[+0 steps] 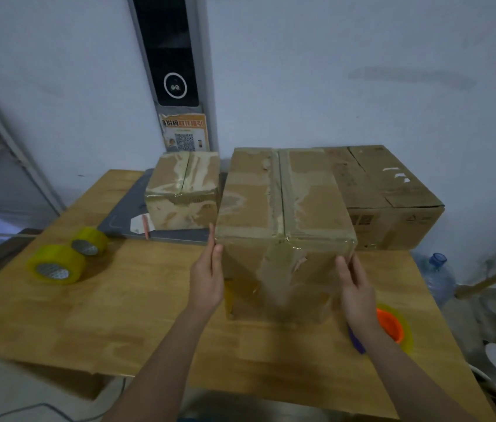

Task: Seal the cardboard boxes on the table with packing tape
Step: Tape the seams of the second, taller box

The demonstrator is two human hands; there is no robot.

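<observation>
Where the right hand (357, 287) crosses, the tape dispenser (392, 327) hides.

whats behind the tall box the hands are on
Behind the tall box on its right sits a wide flat cardboard box; the tall box covers its left end. The table there is hidden too.

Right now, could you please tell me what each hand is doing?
Left hand: open, straight fingers against the middle box.
Right hand: open, flat against the same box's right side.
</observation>
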